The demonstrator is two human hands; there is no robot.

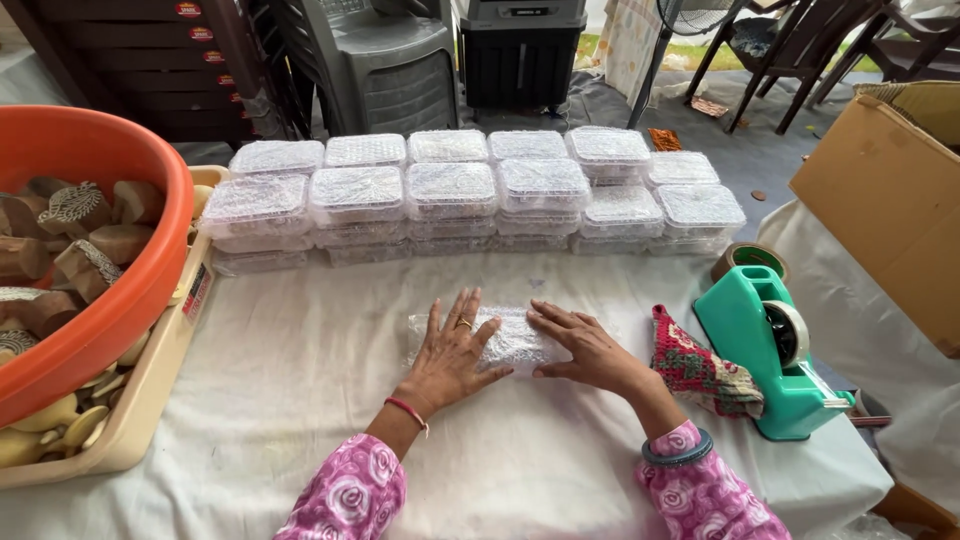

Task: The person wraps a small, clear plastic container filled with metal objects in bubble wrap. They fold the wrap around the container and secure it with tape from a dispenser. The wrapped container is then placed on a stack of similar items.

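Free room: bare white cloth (300,400) is seen left of, right of and nearer than the bubble-wrapped packet (510,340), which is covered by the left hand (452,350) and right hand (585,348), both laid flat.

Obstacles, far side: the way is closed by stacked wrapped boxes (450,195) in a row; a narrow strip of cloth is left before them.

Obstacles, left: orange tub (120,300) and beige tray (150,390).

Obstacles, right: crocheted pouch (700,370) just beside the right hand, then green tape dispenser (770,360), tape roll (750,258) and cardboard box (890,220).
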